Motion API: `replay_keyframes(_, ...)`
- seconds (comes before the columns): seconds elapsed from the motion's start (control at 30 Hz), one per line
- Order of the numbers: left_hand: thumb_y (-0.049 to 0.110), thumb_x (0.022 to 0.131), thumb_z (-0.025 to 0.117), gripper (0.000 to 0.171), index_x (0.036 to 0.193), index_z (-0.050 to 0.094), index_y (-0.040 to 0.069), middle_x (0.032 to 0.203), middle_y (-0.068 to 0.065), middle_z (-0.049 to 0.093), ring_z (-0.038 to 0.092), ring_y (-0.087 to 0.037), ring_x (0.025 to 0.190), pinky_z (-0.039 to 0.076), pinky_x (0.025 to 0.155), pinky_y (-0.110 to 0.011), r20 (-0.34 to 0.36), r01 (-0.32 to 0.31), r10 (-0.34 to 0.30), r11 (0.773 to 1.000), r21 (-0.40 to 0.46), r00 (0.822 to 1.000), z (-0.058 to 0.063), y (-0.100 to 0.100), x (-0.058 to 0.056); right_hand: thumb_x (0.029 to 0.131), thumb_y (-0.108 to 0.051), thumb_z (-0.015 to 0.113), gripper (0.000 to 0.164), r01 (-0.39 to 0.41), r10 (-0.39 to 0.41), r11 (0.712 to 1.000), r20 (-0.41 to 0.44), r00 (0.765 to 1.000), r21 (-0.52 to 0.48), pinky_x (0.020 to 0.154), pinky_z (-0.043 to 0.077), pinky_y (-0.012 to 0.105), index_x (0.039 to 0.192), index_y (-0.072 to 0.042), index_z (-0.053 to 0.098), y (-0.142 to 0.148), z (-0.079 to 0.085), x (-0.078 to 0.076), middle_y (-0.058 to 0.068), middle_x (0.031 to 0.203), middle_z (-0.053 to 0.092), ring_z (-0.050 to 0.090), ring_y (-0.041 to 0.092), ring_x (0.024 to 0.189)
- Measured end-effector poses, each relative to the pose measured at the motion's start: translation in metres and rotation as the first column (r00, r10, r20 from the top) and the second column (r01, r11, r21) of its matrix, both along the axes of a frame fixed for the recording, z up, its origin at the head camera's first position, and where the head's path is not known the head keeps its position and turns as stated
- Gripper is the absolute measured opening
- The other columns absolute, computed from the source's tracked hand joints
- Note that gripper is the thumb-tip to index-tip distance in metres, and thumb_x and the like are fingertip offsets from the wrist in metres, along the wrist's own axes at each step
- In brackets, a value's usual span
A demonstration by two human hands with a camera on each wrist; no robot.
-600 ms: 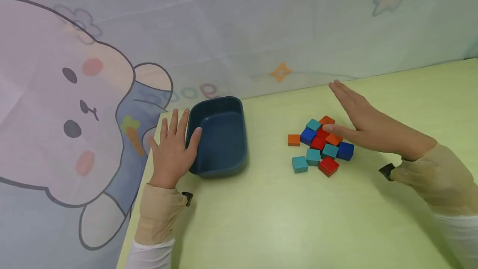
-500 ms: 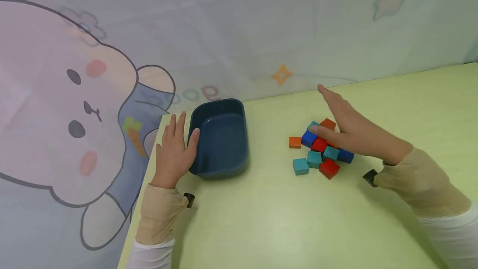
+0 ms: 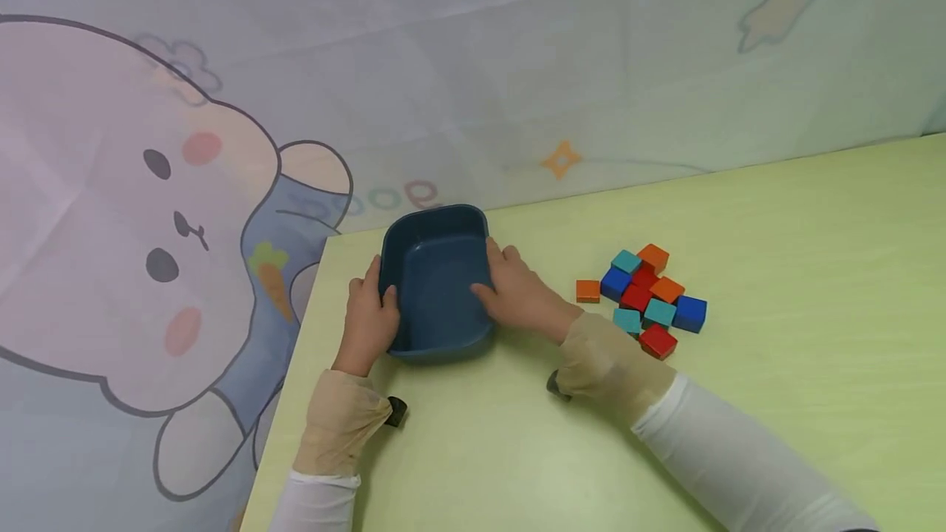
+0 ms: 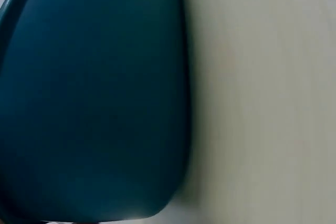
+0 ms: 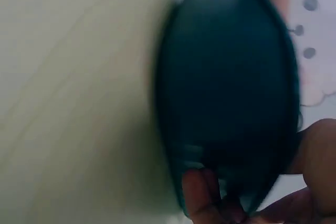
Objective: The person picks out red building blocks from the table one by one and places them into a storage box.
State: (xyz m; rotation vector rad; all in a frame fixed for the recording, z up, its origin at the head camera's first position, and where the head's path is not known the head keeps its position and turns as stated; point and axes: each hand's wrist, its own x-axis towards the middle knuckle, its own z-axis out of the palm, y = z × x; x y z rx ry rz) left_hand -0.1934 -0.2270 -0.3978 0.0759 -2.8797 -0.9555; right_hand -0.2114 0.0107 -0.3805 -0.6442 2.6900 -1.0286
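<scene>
A dark blue rectangular tub (image 3: 443,290) with rounded corners sits between my two hands near the table's left edge. My left hand (image 3: 371,320) grips its left side, thumb over the rim. On the opposite side my right hand (image 3: 526,292) holds the tub the same way, fingers outside and thumb over the rim. The left wrist view is filled by the tub's outer wall (image 4: 100,98). In the right wrist view, fingertips (image 5: 197,190) press against the tub's outside. Whether its base touches the table, I cannot tell.
Right of the tub, several small cubes lie clustered: red (image 3: 636,298), blue (image 3: 691,314), teal (image 3: 659,313) and orange (image 3: 588,291). My right forearm passes just in front of them. A printed cloth (image 3: 443,64) hangs behind the yellow-green table (image 3: 473,450).
My right hand has swung left from above the cubes to the tub's right side and taken hold. My left hand's fingers have closed round its left side.
</scene>
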Motion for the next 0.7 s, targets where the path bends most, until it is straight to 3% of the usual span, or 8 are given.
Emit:
replay_keyframes(0.07, 0.005, 0.098, 0.043, 0.057, 0.153, 0.027, 0.003, 0.13, -0.032, 0.046, 0.053, -0.046, 0.11, 0.046, 0.087, -0.056, -0.043, -0.026, 0.024, 0.999, -0.039, 0.999, 0.0, 0.001, 0.001, 0.1, -0.015, 0.046, 0.071, 0.002, 0.002, 0.997, -0.049, 0.999, 0.082, 0.084, 0.051, 0.044, 0.152, 0.01, 0.005, -0.007, -0.003, 0.0, 0.033, 0.135, 0.046, 0.061, 0.036, 0.1)
replay_keyframes(0.13, 0.001, 0.092, 0.045, 0.059, 0.15, 0.033, 0.002, 0.113, -0.03, 0.058, 0.059, -0.044, 0.092, 0.049, 0.072, -0.052, -0.06, -0.052, 0.048, 0.996, -0.071, 0.997, 0.001, 0.002, 0.003, 0.099, -0.01, 0.044, 0.07, -0.012, 0.021, 0.99, -0.069, 0.997, 0.137, 0.08, 0.053, 0.043, 0.151, 0.013, 0.003, -0.01, -0.004, 0.002, 0.033, 0.133, 0.051, 0.063, 0.035, 0.096)
replay_keyframes(0.2, 0.003, 0.089, 0.049, 0.058, 0.145, 0.035, 0.003, 0.095, -0.027, 0.062, 0.06, -0.04, 0.075, 0.046, 0.06, -0.046, -0.046, -0.071, 0.067, 0.994, -0.081, 0.997, 0.003, 0.001, 0.004, 0.098, -0.008, 0.044, 0.071, -0.039, 0.056, 0.983, -0.09, 0.994, 0.182, 0.079, 0.054, 0.042, 0.15, 0.015, 0.003, -0.01, -0.005, 0.005, 0.033, 0.131, 0.054, 0.064, 0.035, 0.099)
replay_keyframes(0.3, 0.01, 0.089, 0.056, 0.053, 0.137, 0.033, 0.005, 0.08, -0.026, 0.063, 0.058, -0.038, 0.061, 0.044, 0.054, -0.041, 0.023, -0.067, 0.069, 0.995, -0.071, 0.997, 0.005, 0.0, 0.004, 0.099, -0.01, 0.043, 0.071, -0.058, 0.081, 0.973, -0.094, 0.992, 0.224, 0.076, 0.055, 0.043, 0.15, 0.016, 0.002, -0.007, -0.002, 0.014, 0.035, 0.135, 0.05, 0.065, 0.037, 0.1)
replay_keyframes(0.4, 0.017, 0.09, 0.058, 0.052, 0.134, 0.033, 0.003, 0.1, -0.034, 0.067, 0.066, -0.046, 0.077, 0.052, 0.063, -0.048, 0.092, -0.033, 0.041, 0.995, -0.09, 0.995, 0.005, 0.001, 0.004, 0.099, -0.012, 0.043, 0.071, -0.053, 0.083, 0.967, -0.11, 0.99, 0.248, 0.073, 0.056, 0.043, 0.149, 0.018, 0.002, -0.001, -0.003, 0.026, 0.036, 0.136, 0.049, 0.067, 0.038, 0.096)
replay_keyframes(0.53, 0.024, 0.094, 0.055, 0.054, 0.138, 0.036, -0.001, 0.124, -0.035, 0.061, 0.066, -0.049, 0.1, 0.053, 0.081, -0.055, 0.161, 0.018, 0.006, 0.989, -0.146, 0.987, 0.005, 0.009, 0.009, 0.1, -0.015, 0.044, 0.074, -0.041, 0.062, 0.967, -0.078, 0.995, 0.253, 0.068, 0.057, 0.039, 0.151, 0.013, -0.001, 0.009, -0.004, 0.046, 0.033, 0.137, 0.05, 0.07, 0.031, 0.075)
replay_keyframes(0.63, 0.028, 0.097, 0.054, 0.051, 0.134, 0.039, -0.003, 0.118, -0.034, 0.063, 0.067, -0.048, 0.097, 0.054, 0.078, -0.054, 0.162, 0.02, 0.006, 0.987, -0.16, 0.987, 0.007, 0.016, 0.017, 0.1, -0.018, 0.045, 0.075, -0.049, 0.061, 0.968, -0.039, 0.997, 0.245, 0.064, 0.056, 0.033, 0.153, 0.009, -0.001, 0.017, -0.004, 0.063, 0.03, 0.138, 0.05, 0.068, 0.023, 0.065)
replay_keyframes(0.7, 0.027, 0.098, 0.054, 0.043, 0.127, 0.043, -0.003, 0.107, -0.033, 0.067, 0.069, -0.045, 0.087, 0.054, 0.069, -0.049, 0.12, 0.016, 0.003, 0.988, -0.154, 0.993, 0.005, 0.021, 0.02, 0.099, -0.017, 0.045, 0.074, -0.052, 0.067, 0.969, -0.052, 0.996, 0.243, 0.061, 0.055, 0.029, 0.153, 0.01, 0.001, 0.023, -0.005, 0.073, 0.028, 0.138, 0.05, 0.067, 0.02, 0.064)
